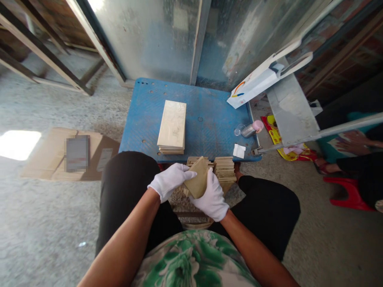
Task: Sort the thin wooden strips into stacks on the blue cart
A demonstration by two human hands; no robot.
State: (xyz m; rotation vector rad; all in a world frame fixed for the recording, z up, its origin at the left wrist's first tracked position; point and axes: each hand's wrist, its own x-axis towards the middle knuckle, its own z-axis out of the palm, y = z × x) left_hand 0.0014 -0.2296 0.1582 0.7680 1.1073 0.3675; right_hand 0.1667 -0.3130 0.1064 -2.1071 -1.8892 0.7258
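Both my hands wear white gloves and hold one small beige tile (198,179) between my knees. My left hand (170,179) grips its left edge, fingers closed over the top. My right hand (212,195) wraps its right side from below. Just beyond the tile stand rows of similar small tiles on edge (224,169). Farther off, a neat stack of long beige tiles (172,126) lies on a blue plastic pallet (206,105).
A small bottle with a pink cap (249,129) and a white scrap (239,150) lie on the pallet's right side. Flattened cardboard (54,155) lies on the concrete floor at left. Another person's legs and a red stool (348,191) are at right.
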